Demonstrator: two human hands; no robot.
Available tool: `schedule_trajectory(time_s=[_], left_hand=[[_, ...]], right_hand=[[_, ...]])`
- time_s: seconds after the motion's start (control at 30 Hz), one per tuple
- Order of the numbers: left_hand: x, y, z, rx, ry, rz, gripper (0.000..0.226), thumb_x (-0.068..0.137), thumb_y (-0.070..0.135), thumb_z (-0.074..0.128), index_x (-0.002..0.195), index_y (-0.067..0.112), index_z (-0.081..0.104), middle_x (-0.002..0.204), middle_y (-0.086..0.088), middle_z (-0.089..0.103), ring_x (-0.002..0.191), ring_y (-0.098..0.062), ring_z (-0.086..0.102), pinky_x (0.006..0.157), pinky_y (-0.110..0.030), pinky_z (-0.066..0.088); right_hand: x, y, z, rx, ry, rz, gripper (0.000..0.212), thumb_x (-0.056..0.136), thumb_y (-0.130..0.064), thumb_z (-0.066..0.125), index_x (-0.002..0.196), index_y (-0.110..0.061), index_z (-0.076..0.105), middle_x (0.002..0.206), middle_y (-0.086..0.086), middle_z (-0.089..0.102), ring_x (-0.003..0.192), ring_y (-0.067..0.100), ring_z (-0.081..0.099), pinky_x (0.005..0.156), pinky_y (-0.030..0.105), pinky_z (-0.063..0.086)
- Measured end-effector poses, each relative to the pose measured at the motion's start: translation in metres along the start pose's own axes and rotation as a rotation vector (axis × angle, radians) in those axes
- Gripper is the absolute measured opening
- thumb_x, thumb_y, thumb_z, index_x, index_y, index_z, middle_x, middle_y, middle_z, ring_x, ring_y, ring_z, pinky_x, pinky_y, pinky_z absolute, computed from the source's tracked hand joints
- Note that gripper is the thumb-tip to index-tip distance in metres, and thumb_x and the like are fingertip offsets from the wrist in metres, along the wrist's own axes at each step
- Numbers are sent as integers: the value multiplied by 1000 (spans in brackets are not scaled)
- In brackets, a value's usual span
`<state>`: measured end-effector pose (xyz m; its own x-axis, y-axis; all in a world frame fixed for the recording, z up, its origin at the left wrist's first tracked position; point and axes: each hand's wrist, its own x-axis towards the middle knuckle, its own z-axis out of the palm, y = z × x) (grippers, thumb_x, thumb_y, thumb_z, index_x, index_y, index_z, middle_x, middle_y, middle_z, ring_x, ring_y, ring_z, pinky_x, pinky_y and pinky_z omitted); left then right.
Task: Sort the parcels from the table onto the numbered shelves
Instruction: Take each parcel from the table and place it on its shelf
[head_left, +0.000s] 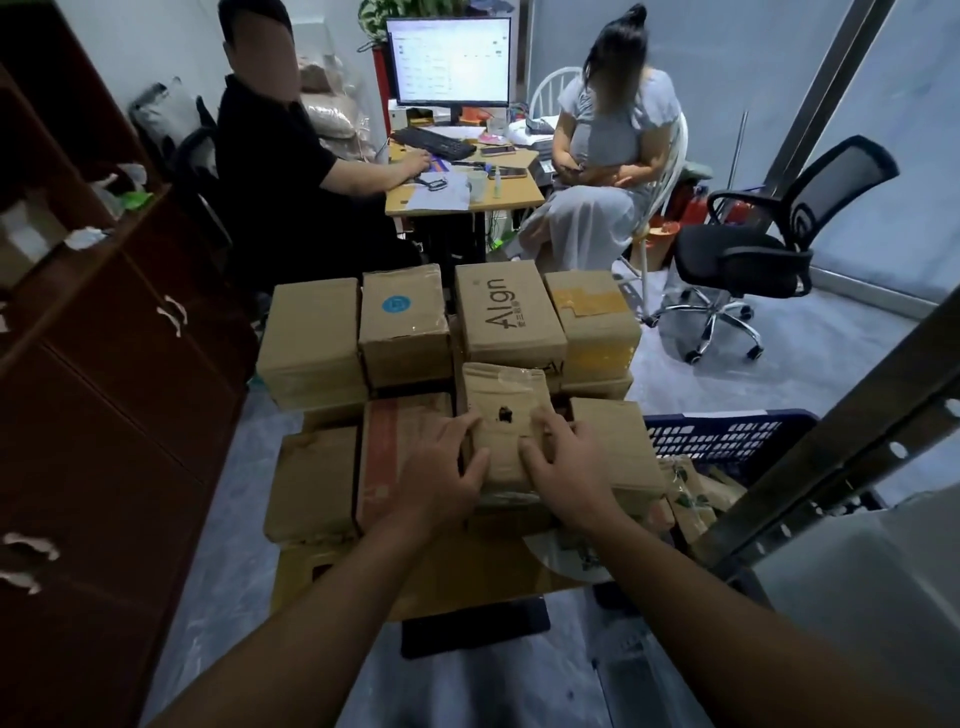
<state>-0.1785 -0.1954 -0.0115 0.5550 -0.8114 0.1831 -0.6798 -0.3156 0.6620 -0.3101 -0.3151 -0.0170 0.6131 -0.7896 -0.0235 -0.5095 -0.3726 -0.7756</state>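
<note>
Several brown cardboard parcels are stacked on a low table in front of me. A small taped parcel (505, 410) with a dark hole in its top lies on the near middle of the stack. My left hand (445, 467) grips its left edge, thumb on top. My right hand (563, 465) grips its right edge the same way. Behind it sit a box printed "Align" (506, 312), a box with a blue round sticker (402, 322), a plain box (311, 338) and a box with yellow tape (592, 322). A red-striped box (387, 457) lies left of my left hand.
A dark red cabinet (119, 364) stands close on the left. A blue plastic crate (722, 434) and a grey metal shelf post (831, 447) are on the right. Two people sit at a desk (467, 197) behind the stack. A black office chair (753, 249) stands far right.
</note>
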Motion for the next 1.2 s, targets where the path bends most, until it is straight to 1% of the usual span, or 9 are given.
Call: schedule_trajectory(time_s=[0.13,0.27,0.47,0.57,0.63,0.77,0.97,1.1,1.2], left_hand=[[-8,-5,-15,-148,59,23,47,89,44,49,133,28,50,127,4,54,114,-13,52,92,-36,48],[-11,-16,-22,-195,73,-7,43,90,36,49,131,26,53,127,4,55,117,-11,52,96,-40,49],[-12,-29,-16,-169,15,-199,52,93,47,51,140,24,46,134,-1,49,120,-17,48,98,-40,45],[-14,-29,-11,-282,-36,-250,49,96,45,52,141,27,44,132,-1,50,116,-18,53,85,-30,50],[-14,-24,-9,-360,-76,-248,47,98,39,52,142,30,41,131,3,51,113,-13,55,75,-20,48],[-9,-14,-6,-408,-86,-214,47,96,36,57,140,29,42,128,0,54,108,-8,57,80,-25,55],[-7,-5,-6,-405,-60,-165,45,95,27,60,139,27,46,121,4,57,102,-3,58,67,-12,52],[-6,3,-11,-450,42,-128,35,96,18,58,130,25,51,113,9,59,102,-1,58,70,-9,50],[-7,0,-11,-418,21,-117,31,98,17,55,129,20,54,116,4,60,106,-5,58,73,-9,50]], right_hand=[[-5,-1,8,182,-80,31,43,100,-39,54,141,-29,45,129,0,43,105,11,50,74,21,51],[-8,-2,18,288,-92,74,43,99,-44,53,140,-31,47,130,3,43,108,17,54,87,42,59],[-4,9,16,272,-60,52,44,101,-42,51,143,-28,49,127,4,46,105,13,52,78,29,52],[-1,16,13,290,-55,78,42,101,-41,51,141,-27,52,128,5,46,106,14,52,80,31,54],[3,14,9,274,-51,101,44,99,-46,52,138,-25,55,130,4,47,109,16,53,83,33,56],[8,-2,-4,292,-55,48,64,86,-71,48,138,-34,50,126,-1,55,107,17,61,81,41,62],[7,-13,-15,355,-128,40,55,96,-37,62,145,-40,36,124,-5,59,103,15,67,75,41,63],[4,-8,-17,455,-152,50,57,99,-29,60,147,-45,35,119,-12,58,104,15,67,77,43,63],[2,1,-11,393,-181,56,51,100,-29,57,146,-41,40,129,-6,56,104,9,64,73,28,62]])
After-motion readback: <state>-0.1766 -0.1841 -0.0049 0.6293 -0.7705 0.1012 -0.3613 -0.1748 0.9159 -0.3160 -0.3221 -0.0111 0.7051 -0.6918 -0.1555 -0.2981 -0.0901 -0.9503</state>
